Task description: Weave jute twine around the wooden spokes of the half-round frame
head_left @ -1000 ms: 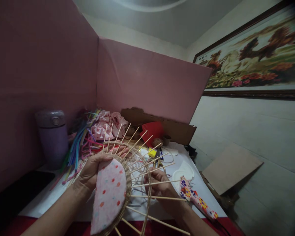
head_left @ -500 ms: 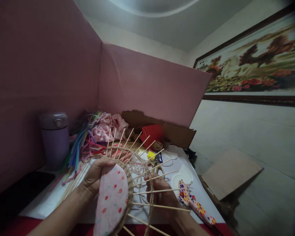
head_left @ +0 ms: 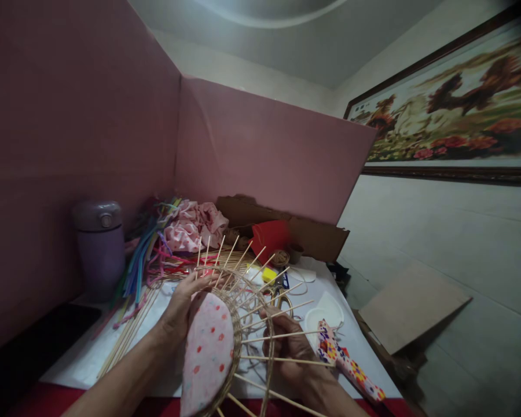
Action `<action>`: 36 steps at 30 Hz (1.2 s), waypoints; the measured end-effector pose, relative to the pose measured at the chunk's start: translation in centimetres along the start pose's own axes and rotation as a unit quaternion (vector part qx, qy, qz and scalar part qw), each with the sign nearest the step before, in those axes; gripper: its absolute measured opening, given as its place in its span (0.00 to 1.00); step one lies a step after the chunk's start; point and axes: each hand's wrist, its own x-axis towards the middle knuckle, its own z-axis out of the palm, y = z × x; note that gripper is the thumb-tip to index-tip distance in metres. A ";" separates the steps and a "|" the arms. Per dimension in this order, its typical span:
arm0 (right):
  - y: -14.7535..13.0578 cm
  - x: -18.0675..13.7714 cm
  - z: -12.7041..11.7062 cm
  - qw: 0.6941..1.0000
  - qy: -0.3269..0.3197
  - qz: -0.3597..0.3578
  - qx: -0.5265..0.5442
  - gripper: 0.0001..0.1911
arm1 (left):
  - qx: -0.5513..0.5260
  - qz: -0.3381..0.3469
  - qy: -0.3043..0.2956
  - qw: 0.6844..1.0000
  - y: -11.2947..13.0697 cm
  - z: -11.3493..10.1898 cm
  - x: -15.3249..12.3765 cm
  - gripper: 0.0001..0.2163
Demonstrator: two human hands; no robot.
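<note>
A half-woven basket [head_left: 235,341] is held up on edge over the near side of the desk [head_left: 82,362], low in the middle of the view. Its round bottom, covered in pink dotted cloth [head_left: 206,353], faces left, and thin wooden spokes [head_left: 278,336] fan out up and to the right. The left hand [head_left: 184,307] grips the basket at its upper rim, fingers wrapped over the woven edge and thumb on the cloth. The right hand [head_left: 293,350] sits behind the spokes with its fingers curled shut among them; whether it pinches a spoke or a weaving strand cannot be told. Just right of that hand a flower-patterned tool [head_left: 347,365] lies on the desk, with a white pad [head_left: 323,310] beyond it. Loose sticks [head_left: 125,339] lie to the left of the basket. Farther back are coloured strips [head_left: 145,260], a bundle of pink fabric [head_left: 195,223], a small yellow block [head_left: 269,274], a red piece [head_left: 269,236] and a torn cardboard box [head_left: 312,234]. A purple flask [head_left: 99,246] stands at the far left against a pink board [head_left: 264,150]. A framed painting [head_left: 451,110] hangs on the right wall.
</note>
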 end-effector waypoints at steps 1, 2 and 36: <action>0.0 0.1 -0.1 1.000 -0.008 0.004 0.001 0.07 | 0.042 0.030 0.040 0.998 -0.1 -0.1 0.2 0.12; 0.1 0.2 -0.2 1.000 -0.018 0.010 0.001 0.07 | 0.077 0.060 0.083 0.992 -0.2 -0.2 0.4 0.15; 0.6 1.0 -0.9 0.999 -0.042 0.002 -0.032 0.07 | 0.488 0.376 -0.196 0.763 -1.9 3.4 1.8 0.05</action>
